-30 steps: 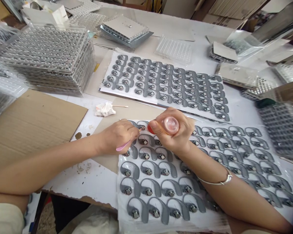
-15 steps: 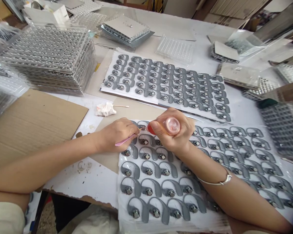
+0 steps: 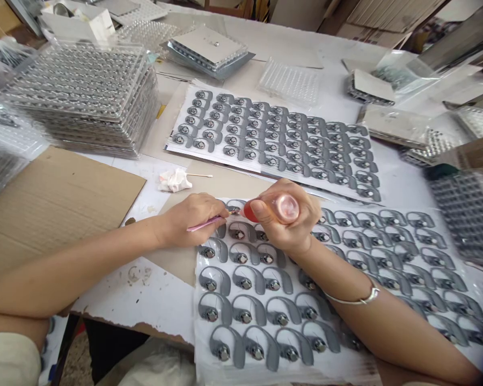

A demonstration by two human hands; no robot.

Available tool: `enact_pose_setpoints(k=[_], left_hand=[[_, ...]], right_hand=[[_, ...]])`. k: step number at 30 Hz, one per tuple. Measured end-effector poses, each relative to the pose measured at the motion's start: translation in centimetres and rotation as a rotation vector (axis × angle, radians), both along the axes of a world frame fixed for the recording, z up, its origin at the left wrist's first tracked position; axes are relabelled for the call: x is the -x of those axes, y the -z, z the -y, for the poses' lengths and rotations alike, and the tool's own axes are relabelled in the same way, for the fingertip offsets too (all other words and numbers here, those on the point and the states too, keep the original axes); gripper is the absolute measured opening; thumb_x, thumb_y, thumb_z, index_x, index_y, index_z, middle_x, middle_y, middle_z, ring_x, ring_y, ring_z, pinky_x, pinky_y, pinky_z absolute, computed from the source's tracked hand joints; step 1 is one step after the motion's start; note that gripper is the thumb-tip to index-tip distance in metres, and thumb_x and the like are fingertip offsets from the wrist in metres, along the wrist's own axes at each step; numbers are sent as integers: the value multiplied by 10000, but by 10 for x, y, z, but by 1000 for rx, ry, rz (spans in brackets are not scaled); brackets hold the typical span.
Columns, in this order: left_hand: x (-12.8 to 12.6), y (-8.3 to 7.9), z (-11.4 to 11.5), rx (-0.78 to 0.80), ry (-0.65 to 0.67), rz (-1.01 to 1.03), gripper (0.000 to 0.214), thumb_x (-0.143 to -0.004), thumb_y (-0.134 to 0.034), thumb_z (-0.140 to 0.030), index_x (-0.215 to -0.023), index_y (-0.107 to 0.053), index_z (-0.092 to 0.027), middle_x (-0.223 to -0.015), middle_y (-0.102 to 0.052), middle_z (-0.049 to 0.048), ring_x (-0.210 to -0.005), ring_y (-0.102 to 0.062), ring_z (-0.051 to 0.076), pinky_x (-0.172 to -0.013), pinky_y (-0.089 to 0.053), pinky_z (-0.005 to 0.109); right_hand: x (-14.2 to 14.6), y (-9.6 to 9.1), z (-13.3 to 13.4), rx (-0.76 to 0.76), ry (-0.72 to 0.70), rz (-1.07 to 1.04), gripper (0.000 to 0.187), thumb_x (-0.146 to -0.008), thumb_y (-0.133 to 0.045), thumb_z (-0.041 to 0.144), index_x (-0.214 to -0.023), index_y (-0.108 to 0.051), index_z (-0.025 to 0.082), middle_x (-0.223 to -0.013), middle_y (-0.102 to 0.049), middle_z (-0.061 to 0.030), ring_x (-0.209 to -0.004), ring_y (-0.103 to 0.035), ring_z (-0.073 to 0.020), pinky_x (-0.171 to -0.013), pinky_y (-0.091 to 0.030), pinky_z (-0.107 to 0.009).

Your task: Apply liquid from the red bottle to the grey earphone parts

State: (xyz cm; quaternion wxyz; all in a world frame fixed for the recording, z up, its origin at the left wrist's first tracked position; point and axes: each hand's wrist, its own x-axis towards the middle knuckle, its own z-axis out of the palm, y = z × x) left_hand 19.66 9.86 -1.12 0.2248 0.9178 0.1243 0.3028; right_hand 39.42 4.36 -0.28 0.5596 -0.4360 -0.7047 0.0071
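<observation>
Between the fingers of my left hand [image 3: 197,217] is a slim pink tweezers-like tool [image 3: 203,224], its thin tip over a grey ear-hook earphone part [image 3: 235,206] in the top-left of the near sheet. My right hand [image 3: 292,225] is wrapped round a small translucent squeeze bottle [image 3: 286,208] with a red front end [image 3: 249,210]. The bottle's round base faces me; its narrow nozzle points left, close to the tool's tip. Whether nozzle and part touch I cannot tell. Rows of similar parts lie on the near white sheet [image 3: 249,375], some hidden under my right forearm.
A second sheet of ear-hook parts [image 3: 273,134] lies beyond. A crumpled white wad with a cotton swab [image 3: 175,180] is left of it. Stacked clear trays [image 3: 80,102] stand at the back left, near brown cardboard [image 3: 56,209]. More trays [image 3: 470,209] sit at the right.
The bottle has tipped slightly, its base shifting right and its nozzle now showing by the tool's tip. The pink tool lies a little flatter in my left hand.
</observation>
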Motion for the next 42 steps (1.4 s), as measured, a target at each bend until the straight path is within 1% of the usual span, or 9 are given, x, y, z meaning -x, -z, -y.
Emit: enact_pose_setpoints(k=[22, 26, 30, 33, 35, 37, 39, 41, 42], left_hand=[[0, 2, -2, -7, 7, 10, 84, -895, -547, -162, -863, -623, -144, -747, -691, 28, -682, -661, 147, -673, -505, 251], [0, 2, -3, -11, 21, 25, 77, -892, -554, -167, -866, -623, -145, -768, -705, 35, -691, -668, 158, -673, -511, 262], [2, 1, -3, 10, 31, -3, 81, -892, -552, -173, -893, -630, -151, -802, -716, 43, -739, -681, 166, -708, -523, 277], [3, -1, -2, 86, 11, -52, 90, -882, -562, -187, -881, -645, -153, -853, -730, 57, -782, -690, 175, -726, -524, 281], [3, -3, 0, 206, -53, -107, 99, -866, -576, -197, -878, -664, -153, -824, -729, 50, -727, -681, 162, -667, -512, 257], [2, -6, 3, 379, -128, -146, 118, -849, -589, -204, -895, -685, -152, -770, -718, 36, -642, -654, 136, -581, -484, 222], [2, -10, 6, 539, -183, -134, 134, -837, -599, -212, -899, -699, -147, -738, -708, 31, -601, -634, 121, -528, -467, 199], [2, -14, 9, 603, -221, -85, 132, -823, -613, -214, -878, -706, -139, -749, -713, 39, -615, -640, 123, -529, -482, 193], [2, -16, 9, 588, -236, -55, 126, -814, -620, -212, -863, -709, -136, -758, -718, 44, -624, -644, 126, -535, -491, 195]], right_hand=[[0, 1, 0, 8, -9, 4, 148, -768, -703, 232, -765, -556, 215, -638, -573, 23, -534, -534, -109, -494, -441, -277], [0, -11, 0, 135, -4, -31, 175, -762, -723, 281, -721, -565, 218, -623, -588, 10, -525, -547, -118, -485, -447, -289], [-7, -41, -8, 361, -25, -209, 261, -785, -715, 389, -657, -563, 219, -570, -602, 2, -487, -570, -133, -436, -438, -296], [-20, -64, -23, 499, -106, -443, 340, -831, -639, 486, -644, -511, 231, -520, -588, 5, -448, -576, -161, -341, -350, -292], [-34, -74, -36, 482, -156, -640, 374, -778, -660, 536, -665, -440, 256, -473, -525, 39, -396, -527, -163, -298, -250, -287], [-52, -79, -46, 486, -199, -822, 437, -675, -729, 551, -698, -394, 271, -490, -493, 59, -415, -526, -169, -301, -219, -279], [-71, -80, -52, 554, -237, -882, 486, -631, -732, 607, -692, -394, 263, -542, -528, 45, -443, -512, -151, -326, -232, -274], [-89, -77, -52, 644, -266, -853, 482, -718, -613, 690, -675, -434, 245, -600, -587, 9, -437, -457, -114, -351, -248, -277], [-98, -75, -50, 676, -287, -815, 493, -793, -507, 708, -670, -457, 233, -625, -610, -12, -434, -436, -99, -361, -252, -279]])
